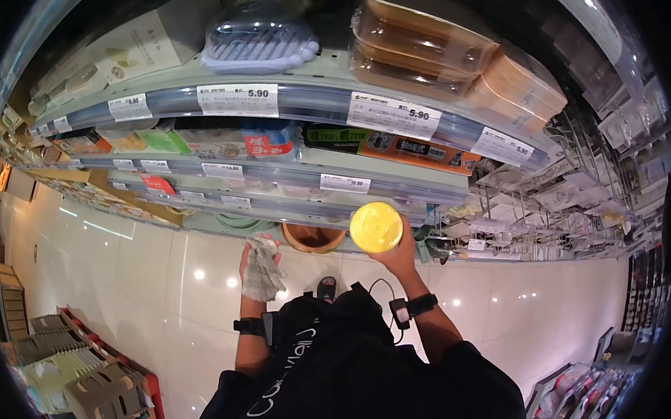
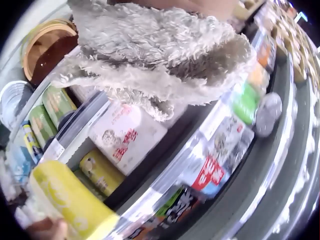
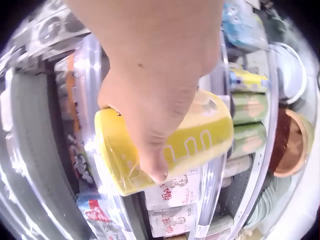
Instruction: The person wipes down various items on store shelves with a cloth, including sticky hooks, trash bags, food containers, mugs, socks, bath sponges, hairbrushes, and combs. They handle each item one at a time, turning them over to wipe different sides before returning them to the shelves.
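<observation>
Store shelving (image 1: 329, 71) spans the space in front of the person, its tiers carrying packaged goods. A brown tub (image 1: 315, 240) sits low beside it. A fluffy grey cloth (image 1: 262, 275) is bunched in the grip of the left hand (image 1: 246, 261). A yellow cylindrical pack (image 1: 376, 227), before the shelving, is held in the grip of the right hand (image 1: 402, 258). White price labels (image 1: 237, 98) line the edges.

You are in a shop: printed price tags (image 1: 237, 98) line the shelves (image 1: 314, 106) before you, and wrapped packs (image 1: 420, 33) sit on them.
</observation>
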A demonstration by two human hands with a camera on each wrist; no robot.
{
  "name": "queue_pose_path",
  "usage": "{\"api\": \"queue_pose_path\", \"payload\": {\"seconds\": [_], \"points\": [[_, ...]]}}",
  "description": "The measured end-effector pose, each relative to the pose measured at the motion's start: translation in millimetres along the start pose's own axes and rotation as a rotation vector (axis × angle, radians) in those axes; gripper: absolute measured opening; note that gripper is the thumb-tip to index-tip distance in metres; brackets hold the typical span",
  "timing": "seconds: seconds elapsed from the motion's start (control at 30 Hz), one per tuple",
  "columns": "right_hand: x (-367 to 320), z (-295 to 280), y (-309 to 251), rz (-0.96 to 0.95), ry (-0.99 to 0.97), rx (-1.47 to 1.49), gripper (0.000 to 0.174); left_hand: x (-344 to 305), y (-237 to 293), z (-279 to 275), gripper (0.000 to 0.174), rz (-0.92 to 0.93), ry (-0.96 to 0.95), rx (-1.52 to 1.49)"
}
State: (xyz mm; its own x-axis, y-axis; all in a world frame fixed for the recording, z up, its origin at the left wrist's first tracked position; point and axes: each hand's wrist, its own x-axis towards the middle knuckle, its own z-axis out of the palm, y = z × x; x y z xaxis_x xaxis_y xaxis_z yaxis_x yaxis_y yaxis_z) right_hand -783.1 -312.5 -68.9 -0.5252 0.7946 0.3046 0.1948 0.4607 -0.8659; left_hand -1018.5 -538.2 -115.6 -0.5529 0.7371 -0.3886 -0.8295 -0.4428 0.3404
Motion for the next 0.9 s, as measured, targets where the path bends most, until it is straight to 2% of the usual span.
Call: {"api": "queue_pose_path", "payload": {"seconds": [0.07, 0.13, 0.2, 0.27, 0.3, 0.33, 0.43, 0.47, 0.5, 0.57, 0.6, 0.63, 0.67, 0.7, 0.73, 0.77, 0.8, 0.83, 0.9], "points": [[-0.8, -15.4, -20.2, -0.041, -0.055, -0.026, 0.091, 2.3, -5.9, 19.6, 0.044, 0.030, 0.064, 0.050], [5.6, -26.0, -47.8, -0.150, -0.286, -0.084, 0.094, 3.0, -20.7, 55.8, 0.045, 0.042, 0.121, 0.113], [6.6, -19.4, -73.5, -0.137, -0.454, 0.052, 0.098, -2.4, -45.0, 95.9, 0.047, 0.152, -0.184, 0.495], [-6.4, 1.5, -95.8, -0.047, -0.439, 0.346, 0.106, -10.4, -62.1, 118.5, 0.048, -0.015, -0.453, 0.263], [-2.4, -1.6, -103.3, -0.052, -0.430, 0.339, 0.106, -27.5, -54.4, 154.6, 0.051, -0.023, -0.258, 0.254], [5.8, -6.6, -110.7, -0.035, -0.430, 0.342, 0.109, -31.8, -57.2, 163.7, 0.051, -0.022, -0.269, 0.249], [11.8, -13.3, -122.2, 0.029, -0.409, 0.420, 0.115, -52.5, -64.3, 180.3, 0.052, 0.302, -0.278, 0.464], [12.2, -12.8, -124.3, 0.069, -0.380, 0.491, 0.117, -56.5, -61.8, 184.8, 0.052, 0.306, -0.281, 0.470], [7.8, -9.8, -122.1, 0.044, -0.328, 0.497, 0.118, -59.3, -60.0, 188.3, 0.050, 0.505, -0.305, 0.662], [6.2, -11.8, -127.2, 0.044, -0.347, 0.483, 0.118, -64.4, -57.9, 197.2, 0.048, 0.909, -0.341, 1.031], [6.2, -14.6, -130.5, 0.049, -0.371, 0.466, 0.118, -67.7, -50.9, 207.1, 0.048, 0.913, -0.342, 1.028], [7.0, -18.2, -135.4, 0.043, -0.373, 0.465, 0.118, -70.3, -38.2, 220.6, 0.043, 0.974, -0.447, 1.199], [7.9, -22.3, -142.5, -0.009, -0.364, 0.382, 0.114, -72.0, -29.3, 231.5, 0.039, 1.030, -0.553, 1.373], [8.3, -26.1, -149.9, -0.060, -0.354, 0.300, 0.110, -73.1, -25.5, 239.2, 0.039, 1.034, -0.551, 1.377], [9.8, -29.6, -156.7, -0.062, -0.355, 0.305, 0.110, -74.0, -22.2, 245.3, 0.035, 0.964, -0.570, 1.492], [12.8, -33.1, -163.3, -0.301, -0.338, -0.014, 0.098, -74.9, -20.3, 247.9, 0.032, 0.892, -0.587, 1.604], [14.8, -35.9, -170.7, -0.536, -0.310, -0.336, 0.087, -76.1, -23.1, 248.1, 0.032, 0.898, -0.582, 1.607], [13.0, -36.5, -180.3, -0.630, -0.304, -0.487, 0.074, -78.3, -30.3, 248.4, 0.032, 0.925, -0.563, 1.588], [4.4, -32.0, -169.7, -0.628, -0.263, -0.514, 0.071, -82.9, -41.1, 250.3, 0.033, 1.042, -0.566, 1.593]]}}
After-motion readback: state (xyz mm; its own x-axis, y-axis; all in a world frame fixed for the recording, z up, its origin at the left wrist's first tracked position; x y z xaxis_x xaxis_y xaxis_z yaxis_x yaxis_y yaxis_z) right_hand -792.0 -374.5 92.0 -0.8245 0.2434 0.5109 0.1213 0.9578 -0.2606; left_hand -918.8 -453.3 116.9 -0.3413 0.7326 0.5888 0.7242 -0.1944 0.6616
